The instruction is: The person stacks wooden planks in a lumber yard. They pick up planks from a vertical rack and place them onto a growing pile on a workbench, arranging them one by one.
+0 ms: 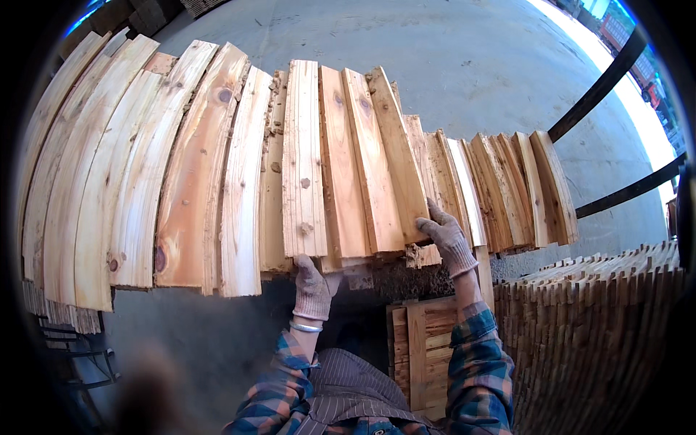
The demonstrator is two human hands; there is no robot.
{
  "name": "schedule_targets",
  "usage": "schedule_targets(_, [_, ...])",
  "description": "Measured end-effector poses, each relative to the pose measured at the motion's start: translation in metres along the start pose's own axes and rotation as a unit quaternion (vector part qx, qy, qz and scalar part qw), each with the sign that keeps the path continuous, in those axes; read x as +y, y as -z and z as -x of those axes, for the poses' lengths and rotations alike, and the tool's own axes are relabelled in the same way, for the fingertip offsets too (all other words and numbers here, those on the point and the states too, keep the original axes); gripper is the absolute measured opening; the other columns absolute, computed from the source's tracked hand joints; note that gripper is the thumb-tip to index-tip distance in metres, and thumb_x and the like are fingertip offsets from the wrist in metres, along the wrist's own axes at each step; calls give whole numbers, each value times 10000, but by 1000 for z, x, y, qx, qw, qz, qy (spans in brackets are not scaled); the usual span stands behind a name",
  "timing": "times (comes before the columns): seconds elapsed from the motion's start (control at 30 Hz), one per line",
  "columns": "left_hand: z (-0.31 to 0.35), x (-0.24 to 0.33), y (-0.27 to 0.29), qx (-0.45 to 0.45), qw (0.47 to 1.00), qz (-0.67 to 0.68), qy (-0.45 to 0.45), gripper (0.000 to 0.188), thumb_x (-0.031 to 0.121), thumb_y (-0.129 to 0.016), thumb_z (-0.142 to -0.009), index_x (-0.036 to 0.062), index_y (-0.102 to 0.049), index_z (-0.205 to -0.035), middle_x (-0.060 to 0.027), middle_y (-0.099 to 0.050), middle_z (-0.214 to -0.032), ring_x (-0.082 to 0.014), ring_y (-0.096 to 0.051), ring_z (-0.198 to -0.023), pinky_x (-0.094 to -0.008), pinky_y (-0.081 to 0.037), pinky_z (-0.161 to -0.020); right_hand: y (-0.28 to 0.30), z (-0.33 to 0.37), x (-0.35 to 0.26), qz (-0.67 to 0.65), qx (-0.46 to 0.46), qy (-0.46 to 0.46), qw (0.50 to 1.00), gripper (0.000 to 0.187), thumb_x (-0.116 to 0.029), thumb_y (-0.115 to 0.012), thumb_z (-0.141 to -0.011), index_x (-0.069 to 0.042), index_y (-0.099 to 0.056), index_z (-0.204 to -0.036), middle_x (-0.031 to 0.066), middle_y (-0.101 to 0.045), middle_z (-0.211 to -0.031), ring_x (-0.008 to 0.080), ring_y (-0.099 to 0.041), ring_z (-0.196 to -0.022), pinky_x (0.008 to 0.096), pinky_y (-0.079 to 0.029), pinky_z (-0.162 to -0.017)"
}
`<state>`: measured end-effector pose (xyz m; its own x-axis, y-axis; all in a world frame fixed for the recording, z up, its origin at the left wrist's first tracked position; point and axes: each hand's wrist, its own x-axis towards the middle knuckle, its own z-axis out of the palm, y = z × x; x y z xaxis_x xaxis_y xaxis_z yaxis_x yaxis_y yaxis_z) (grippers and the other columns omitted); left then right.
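Several wooden boards lie side by side in front of me, their near ends toward my body. My left hand [313,288], in a pale knitted glove, grips the near end of a knotty board [303,163], thumb up at its edge and fingers hidden underneath. The gloved right hand [448,243] is closed round the near right corner of a tilted board [400,152], its thumb on the wood. Between these two lie a smooth yellowish board [342,159] and another narrow board [371,156], slightly overlapping. Crumbs of dirt or bark cling to a lower board [274,174].
Wider boards [199,167] spread to the left, shorter ones [533,188] to the right. A tall stack of thin slats [594,304] stands at the near right, beside a wooden crate or pallet [417,355]. Dark bars [602,87] cross the right side above the concrete floor [435,65].
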<state>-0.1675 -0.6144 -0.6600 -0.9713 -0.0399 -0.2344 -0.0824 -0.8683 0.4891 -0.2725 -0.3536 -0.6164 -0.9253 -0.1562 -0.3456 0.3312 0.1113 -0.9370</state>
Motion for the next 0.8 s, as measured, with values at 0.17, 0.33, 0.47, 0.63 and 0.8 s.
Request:
schedule_targets(0.17, [-1,-14,38,-9,776,-580,-248,315,109,-662,-850,50,-614,-1155,-103,-646,-1116,-242,-621,-1063,-365,-506,-931,-26,-8,8,170,100,125,972,708,-205,-656,-839,29,-338,-1427,257,-457,-1382,320,-529,-1213,386,-435,-999])
schedule_targets(0.33, [32,-9,-22,-8,613,-724,-316,347,-48,-566,-856,58,-614,-1183,-148,-661,-1090,-273,-659,-995,-314,-537,-833,-68,45,-43,495,110,41,861,728,-348,-646,-829,-10,-356,-1406,231,-586,-1107,383,-602,-1002,443,-499,-847])
schedule_targets(0.47, [107,-28,13,-38,586,-764,-267,306,4,-581,-884,66,-611,-1182,-122,-674,-1045,-234,-676,-938,-289,-550,-773,-72,113,-8,580,122,81,801,733,-412,-667,-804,-34,-415,-1379,190,-601,-1034,336,-633,-905,441,-520,-752])
schedule_targets(0.63, [193,-30,74,-35,739,-670,-55,222,88,-675,-821,66,-642,-1039,-84,-689,-977,-225,-690,-825,-269,-549,-685,-39,160,51,192,51,111,974,643,-311,-628,-901,-18,-387,-1420,91,-624,-944,197,-604,-822,319,-507,-733])
schedule_targets(0.8, [203,-27,103,19,947,-304,102,436,217,-722,-781,50,-568,-1153,-110,-620,-1132,-271,-624,-991,-346,-514,-806,-52,103,132,-346,131,-3,929,495,-312,-505,-987,44,-460,-1328,98,-644,-1106,166,-617,-923,283,-513,-807])
